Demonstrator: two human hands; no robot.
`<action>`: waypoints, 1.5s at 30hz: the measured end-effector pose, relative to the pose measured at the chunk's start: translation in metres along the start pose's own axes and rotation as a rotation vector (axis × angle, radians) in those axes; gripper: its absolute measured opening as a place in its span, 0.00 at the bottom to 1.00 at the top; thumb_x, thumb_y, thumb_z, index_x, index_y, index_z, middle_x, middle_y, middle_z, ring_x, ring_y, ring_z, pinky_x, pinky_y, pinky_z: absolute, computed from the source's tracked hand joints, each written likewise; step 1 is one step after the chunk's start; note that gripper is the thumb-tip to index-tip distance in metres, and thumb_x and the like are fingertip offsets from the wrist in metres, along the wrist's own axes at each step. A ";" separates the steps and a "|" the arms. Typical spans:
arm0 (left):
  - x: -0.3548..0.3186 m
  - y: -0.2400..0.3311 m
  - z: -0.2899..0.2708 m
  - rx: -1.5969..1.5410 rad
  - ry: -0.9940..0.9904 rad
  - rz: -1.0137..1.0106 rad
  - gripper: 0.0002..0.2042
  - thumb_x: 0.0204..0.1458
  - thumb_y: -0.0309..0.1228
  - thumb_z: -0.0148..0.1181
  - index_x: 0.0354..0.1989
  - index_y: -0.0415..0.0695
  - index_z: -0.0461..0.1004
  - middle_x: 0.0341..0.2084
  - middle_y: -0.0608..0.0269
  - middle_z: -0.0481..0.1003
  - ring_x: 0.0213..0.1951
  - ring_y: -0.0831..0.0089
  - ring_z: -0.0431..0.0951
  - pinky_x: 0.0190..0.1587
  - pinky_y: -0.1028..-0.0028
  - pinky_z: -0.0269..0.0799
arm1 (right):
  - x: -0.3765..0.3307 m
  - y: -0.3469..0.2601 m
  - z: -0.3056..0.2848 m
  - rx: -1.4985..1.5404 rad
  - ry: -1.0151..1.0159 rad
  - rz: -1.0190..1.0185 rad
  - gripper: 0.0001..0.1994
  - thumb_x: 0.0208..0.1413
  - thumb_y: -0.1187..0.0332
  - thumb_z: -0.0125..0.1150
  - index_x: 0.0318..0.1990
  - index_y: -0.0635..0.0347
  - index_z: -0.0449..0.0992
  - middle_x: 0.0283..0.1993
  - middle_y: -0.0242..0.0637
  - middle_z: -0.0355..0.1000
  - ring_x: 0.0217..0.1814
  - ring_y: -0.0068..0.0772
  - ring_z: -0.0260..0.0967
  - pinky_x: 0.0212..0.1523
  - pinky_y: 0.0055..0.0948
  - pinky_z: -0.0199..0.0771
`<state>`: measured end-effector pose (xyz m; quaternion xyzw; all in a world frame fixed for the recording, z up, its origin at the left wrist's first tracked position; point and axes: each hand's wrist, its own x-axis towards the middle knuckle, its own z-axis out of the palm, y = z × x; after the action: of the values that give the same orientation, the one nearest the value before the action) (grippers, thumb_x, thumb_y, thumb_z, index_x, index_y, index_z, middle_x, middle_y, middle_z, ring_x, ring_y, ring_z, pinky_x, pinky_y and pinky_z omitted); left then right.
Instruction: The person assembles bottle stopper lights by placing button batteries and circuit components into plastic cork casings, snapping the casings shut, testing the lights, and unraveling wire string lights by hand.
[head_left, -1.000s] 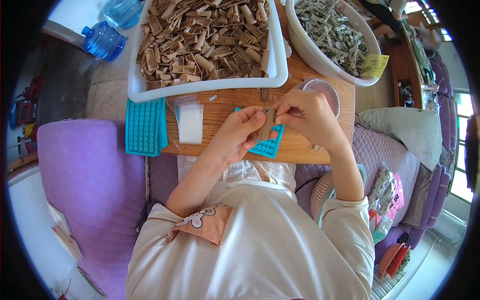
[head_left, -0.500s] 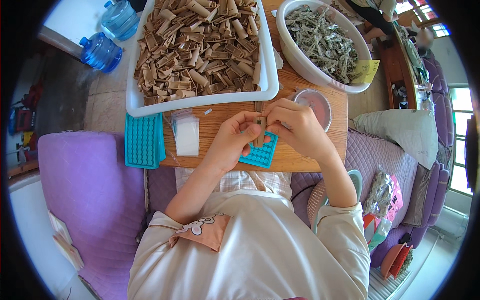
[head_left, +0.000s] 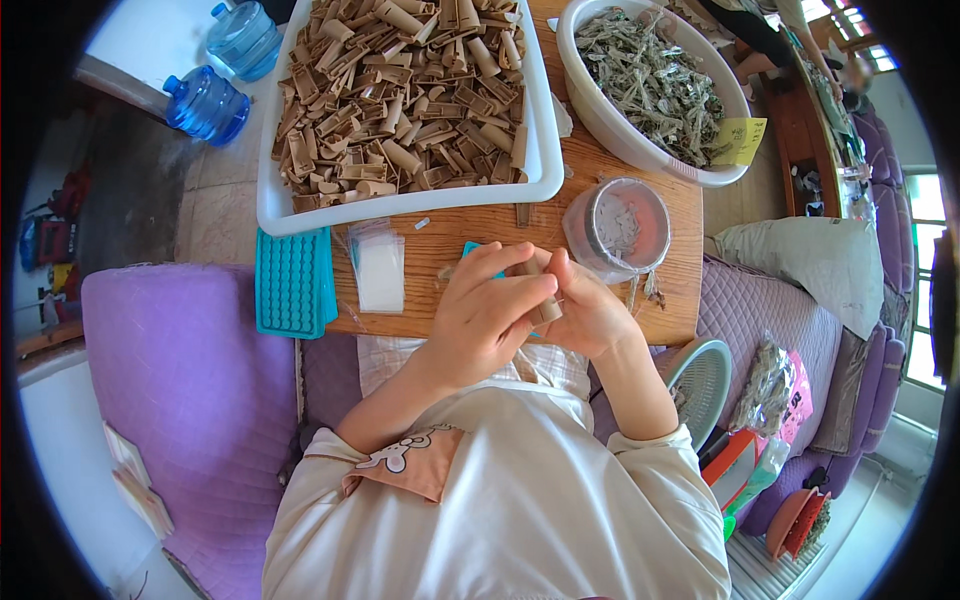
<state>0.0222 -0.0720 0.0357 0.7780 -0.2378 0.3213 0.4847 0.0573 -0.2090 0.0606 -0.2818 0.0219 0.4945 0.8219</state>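
Between my two hands, close above the table's near edge, is a brown half-tube plastic piece (head_left: 545, 310). My left hand (head_left: 485, 315) has its fingers laid over the piece from the left. My right hand (head_left: 592, 308) grips it from the right, thumb up against it. Fingers cover most of the piece. Beneath the hands lies a teal molded tray (head_left: 470, 248), of which only small parts show. Just beyond my right hand stands a round tub (head_left: 604, 262) with small whitish bits inside.
A large white tray (head_left: 410, 202) heaped with brown pieces fills the far left of the table (head_left: 672, 300). At the far right is a white basin (head_left: 600, 130) of wrapped items. Teal trays (head_left: 293, 280) are stacked at left, beside clear bags (head_left: 381, 272).
The brown piece has turned and come slightly nearer to me. My right hand has drawn back from the tub, uncovering it, and my left fingers now lie over the piece.
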 end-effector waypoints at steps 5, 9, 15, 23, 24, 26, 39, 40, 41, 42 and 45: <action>0.000 0.005 0.002 -0.079 0.017 -0.002 0.25 0.33 0.32 0.65 0.43 0.42 0.64 0.38 0.61 0.67 0.47 0.62 0.64 0.47 0.62 0.61 | -0.001 0.002 -0.002 -0.083 -0.044 -0.209 0.22 0.51 0.51 0.45 0.45 0.60 0.59 0.39 0.35 0.62 0.43 0.27 0.61 0.47 0.30 0.63; -0.012 0.005 0.008 -0.470 0.176 -0.218 0.35 0.30 0.43 0.67 0.47 0.38 0.60 0.43 0.54 0.62 0.46 0.66 0.64 0.45 0.67 0.61 | -0.004 -0.004 0.007 -0.178 -0.027 -0.361 0.22 0.50 0.52 0.47 0.44 0.61 0.59 0.36 0.35 0.60 0.41 0.25 0.60 0.44 0.28 0.63; 0.018 0.016 0.014 -0.736 0.095 -0.535 0.33 0.27 0.39 0.68 0.44 0.38 0.63 0.38 0.58 0.65 0.38 0.72 0.67 0.39 0.76 0.64 | -0.004 0.003 0.007 -0.560 -0.092 -0.520 0.18 0.50 0.54 0.49 0.35 0.62 0.64 0.32 0.32 0.62 0.33 0.20 0.59 0.35 0.20 0.61; 0.031 0.020 0.024 -0.449 0.038 -0.478 0.13 0.28 0.25 0.58 0.27 0.41 0.67 0.22 0.61 0.69 0.22 0.70 0.69 0.26 0.76 0.65 | 0.001 0.027 -0.009 -0.664 0.150 -0.641 0.14 0.46 0.58 0.51 0.28 0.62 0.66 0.23 0.27 0.62 0.24 0.17 0.59 0.25 0.14 0.59; 0.030 0.019 0.027 -0.421 0.015 -0.488 0.13 0.28 0.26 0.58 0.27 0.41 0.67 0.21 0.61 0.69 0.22 0.70 0.69 0.26 0.76 0.65 | 0.003 0.033 -0.022 -0.640 0.124 -0.682 0.09 0.47 0.67 0.47 0.31 0.64 0.67 0.25 0.27 0.63 0.26 0.17 0.59 0.28 0.15 0.61; 0.028 0.018 0.035 -0.435 -0.006 -0.521 0.14 0.30 0.28 0.60 0.28 0.41 0.67 0.20 0.61 0.68 0.21 0.70 0.69 0.25 0.76 0.65 | 0.001 0.040 -0.030 -0.579 0.152 -0.700 0.15 0.50 0.58 0.46 0.31 0.64 0.66 0.24 0.29 0.62 0.25 0.19 0.58 0.27 0.16 0.60; 0.080 -0.025 0.011 -0.037 -0.480 -0.560 0.13 0.45 0.39 0.53 0.32 0.41 0.70 0.22 0.58 0.73 0.23 0.69 0.74 0.25 0.74 0.69 | -0.200 -0.028 -0.056 -1.261 0.992 -0.300 0.17 0.43 0.59 0.53 0.30 0.68 0.70 0.27 0.35 0.68 0.30 0.28 0.64 0.32 0.24 0.62; 0.086 -0.042 0.006 0.133 -0.391 -0.499 0.10 0.46 0.35 0.52 0.31 0.41 0.70 0.21 0.58 0.73 0.23 0.67 0.74 0.25 0.73 0.68 | -0.227 -0.030 -0.054 -1.439 1.106 0.000 0.15 0.41 0.63 0.53 0.30 0.68 0.71 0.27 0.37 0.71 0.30 0.32 0.68 0.33 0.29 0.65; 0.100 -0.055 -0.001 0.349 -0.479 -0.561 0.10 0.48 0.35 0.49 0.30 0.42 0.70 0.22 0.57 0.73 0.24 0.64 0.74 0.27 0.70 0.68 | -0.253 -0.026 -0.054 -1.654 1.189 0.366 0.14 0.41 0.65 0.53 0.33 0.67 0.71 0.29 0.40 0.71 0.32 0.38 0.68 0.34 0.33 0.65; 0.109 -0.068 -0.005 0.526 -0.534 -0.640 0.11 0.50 0.36 0.45 0.33 0.43 0.69 0.23 0.56 0.73 0.28 0.60 0.73 0.31 0.66 0.67 | -0.268 -0.023 -0.055 -1.840 1.235 0.755 0.15 0.41 0.66 0.53 0.36 0.65 0.71 0.30 0.43 0.71 0.33 0.44 0.68 0.35 0.37 0.65; 0.123 -0.106 -0.002 0.767 -0.594 -0.799 0.15 0.52 0.40 0.40 0.39 0.43 0.65 0.28 0.51 0.72 0.34 0.57 0.72 0.37 0.62 0.66 | -0.257 -0.028 -0.031 -2.020 1.714 0.464 0.15 0.43 0.67 0.52 0.40 0.65 0.69 0.33 0.48 0.69 0.36 0.51 0.66 0.38 0.41 0.63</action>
<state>0.1776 -0.0333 0.0621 0.9814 0.0789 -0.0522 0.1671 -0.0433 -0.4401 0.1275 -0.9682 0.2007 0.0901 -0.1190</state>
